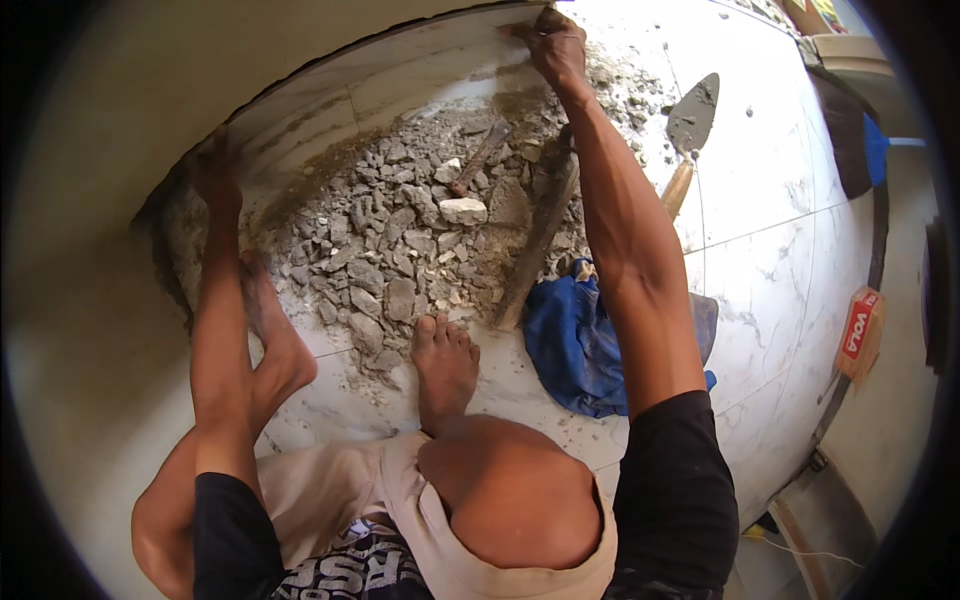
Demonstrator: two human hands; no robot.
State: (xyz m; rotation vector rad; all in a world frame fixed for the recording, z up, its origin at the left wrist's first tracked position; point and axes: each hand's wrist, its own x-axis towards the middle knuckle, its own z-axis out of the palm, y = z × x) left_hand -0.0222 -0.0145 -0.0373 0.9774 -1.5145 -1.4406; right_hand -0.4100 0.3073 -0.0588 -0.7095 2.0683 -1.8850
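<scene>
A long white marble-patterned tile strip (400, 85) stands along the foot of the wall, its face smeared with grey dust. At its right end is my right hand (558, 48), fingers curled over the edge and one digit laid along the face. My left hand (215, 172) is at the strip's left end, in shadow and blurred, so its fingers are unclear. Broken grey mortar rubble (385, 215) lies between my arms. On it rest a short rusty metal bar (480, 158) and a tool with a thick wooden handle (540, 240), its upper end partly hidden by my right forearm.
Right of my right forearm lies a mortar-coated trowel (693, 115) with a wooden handle. A dirty blue cloth (570, 345) is bunched beneath that arm. My bare feet stand at the rubble's near edge. Farther right are a red-and-brown package (860, 335) and a dark-and-blue item (855, 145).
</scene>
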